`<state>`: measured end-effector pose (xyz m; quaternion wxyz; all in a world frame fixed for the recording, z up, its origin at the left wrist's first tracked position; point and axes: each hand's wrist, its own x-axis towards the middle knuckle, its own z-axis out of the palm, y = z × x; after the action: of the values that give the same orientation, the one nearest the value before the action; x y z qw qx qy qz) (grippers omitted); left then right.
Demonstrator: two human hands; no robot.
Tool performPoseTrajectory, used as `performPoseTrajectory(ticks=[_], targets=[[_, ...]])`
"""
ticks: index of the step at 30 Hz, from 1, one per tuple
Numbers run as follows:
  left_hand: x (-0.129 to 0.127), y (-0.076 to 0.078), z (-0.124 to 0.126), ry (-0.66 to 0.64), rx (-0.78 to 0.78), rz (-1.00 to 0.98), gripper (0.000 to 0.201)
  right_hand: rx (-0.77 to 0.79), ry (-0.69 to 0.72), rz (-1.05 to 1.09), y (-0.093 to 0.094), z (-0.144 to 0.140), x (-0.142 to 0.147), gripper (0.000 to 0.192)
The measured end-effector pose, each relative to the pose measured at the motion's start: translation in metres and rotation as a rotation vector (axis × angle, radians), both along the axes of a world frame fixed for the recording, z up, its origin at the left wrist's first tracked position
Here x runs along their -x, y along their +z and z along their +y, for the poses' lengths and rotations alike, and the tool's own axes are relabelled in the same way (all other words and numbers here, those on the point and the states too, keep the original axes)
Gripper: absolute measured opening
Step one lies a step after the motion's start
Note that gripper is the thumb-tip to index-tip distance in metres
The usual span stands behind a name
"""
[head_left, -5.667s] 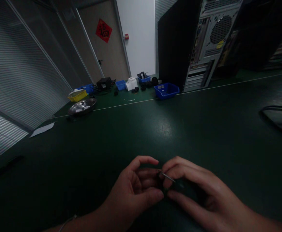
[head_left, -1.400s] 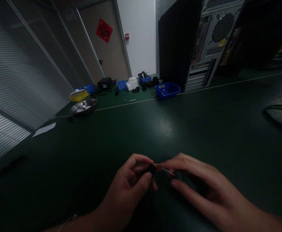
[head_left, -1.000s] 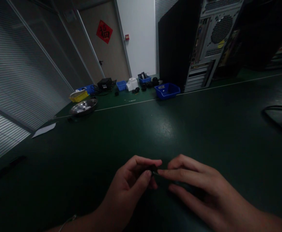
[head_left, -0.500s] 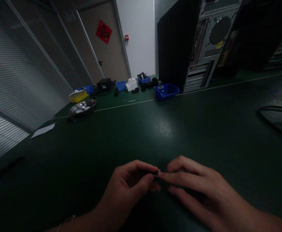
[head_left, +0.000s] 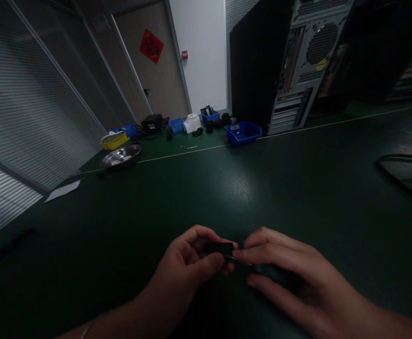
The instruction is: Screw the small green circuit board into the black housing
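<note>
In the lower centre of the frame, the left hand [head_left: 183,264] is holding a small black rectangular block [head_left: 219,248], its thumb and index finger pinching it while other fingers are curling beneath. The right hand [head_left: 303,270] is reaching in from the lower right, its index fingertip meeting a thin grey metal rod [head_left: 240,261] near the block's right end; its thumb is standing apart below, and the shadow is making it impossible to tell whether the fingers are pinching the rod. Both hands are working above a dark green tabletop [head_left: 163,197]. A round shiny metal dish [head_left: 121,157] is sitting left of centre, an open dark blue plastic bin [head_left: 243,133] is standing in the upper middle, and a looping black cable [head_left: 400,177] is lying at the right edge.
</note>
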<state>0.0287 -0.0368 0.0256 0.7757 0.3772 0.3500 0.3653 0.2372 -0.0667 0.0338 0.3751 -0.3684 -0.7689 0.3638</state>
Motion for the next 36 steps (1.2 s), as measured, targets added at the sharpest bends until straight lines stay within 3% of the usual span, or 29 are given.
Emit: performPoseTrajectory(ticks=[6,11,15,19,23,27,36], targets=[[0.0025,0.0011,0.0001,0.097,0.044,0.064,0.027,-0.017,-0.041,-0.021,-0.0009,-0.0008,-0.0017,0.032],[0.0068,0.0025,-0.0038,0.065,-0.071,0.228,0.039,-0.076,-0.095,-0.03,0.0001,-0.0026,0.0001,0.034],[0.0029,0.0045,-0.0049,0.075,-0.137,0.221,0.044,-0.1,-0.107,-0.014,-0.0003,-0.0027,0.0004,0.037],[0.0007,0.0058,-0.0048,0.043,-0.172,0.278,0.031,-0.117,-0.098,-0.014,-0.0024,-0.0033,0.0001,0.036],[0.0048,0.006,-0.0063,-0.022,-0.329,0.394,0.029,-0.14,-0.128,-0.032,-0.0041,-0.0036,0.0,0.042],[0.0083,0.0054,-0.0083,-0.008,-0.525,0.566,0.032,-0.122,-0.099,-0.069,-0.0028,-0.0026,-0.0009,0.044],[0.0075,0.0043,-0.0073,-0.031,-0.665,0.643,0.025,-0.044,-0.028,-0.196,-0.004,-0.0022,-0.0028,0.038]])
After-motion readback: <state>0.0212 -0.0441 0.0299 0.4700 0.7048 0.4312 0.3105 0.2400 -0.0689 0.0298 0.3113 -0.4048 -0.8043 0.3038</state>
